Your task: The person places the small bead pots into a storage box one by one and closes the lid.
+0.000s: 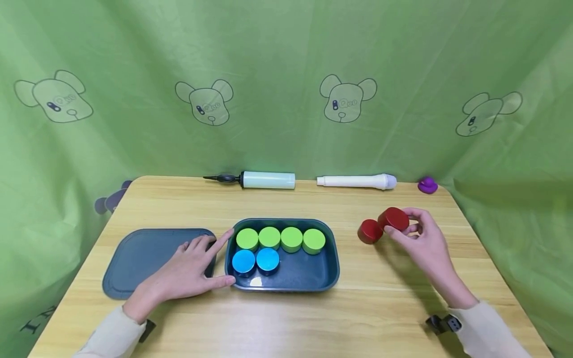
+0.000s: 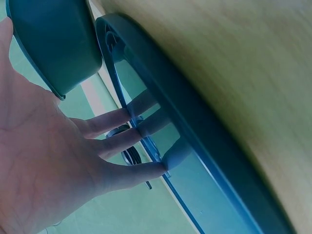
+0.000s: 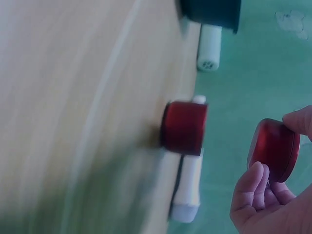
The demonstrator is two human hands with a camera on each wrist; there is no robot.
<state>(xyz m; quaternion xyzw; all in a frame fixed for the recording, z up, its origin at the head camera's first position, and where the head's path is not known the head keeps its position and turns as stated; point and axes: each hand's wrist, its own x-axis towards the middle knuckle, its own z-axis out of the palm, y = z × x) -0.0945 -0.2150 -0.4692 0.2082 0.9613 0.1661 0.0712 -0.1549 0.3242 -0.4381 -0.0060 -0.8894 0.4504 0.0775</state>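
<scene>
My left hand (image 1: pixel 190 271) is spread, its thumb and index finger against the left wall of a dark blue-grey box (image 1: pixel 306 281). Its other fingers rest over a flat matching lid (image 1: pixel 143 258); in the left wrist view the fingertips touch the lid's surface (image 2: pixel 204 195). Inside the box stand a back row of several green round tins (image 1: pixel 269 238) and two blue round tins (image 1: pixel 267 260) at front left. To the right, my right hand (image 1: pixel 427 243) pinches a red round tin (image 1: pixel 394 219), held above the table. Another red round tin (image 1: pixel 369 231) stands on the wood beside it.
Along the table's back edge lie a hand pump (image 1: pixel 268 180), a white microphone-shaped stick (image 1: pixel 353 181) and a purple rubber duck (image 1: pixel 428 185). A green curtain (image 1: pixel 277 99) with printed bear heads hangs behind and at both sides of the wooden table (image 1: pixel 277 323).
</scene>
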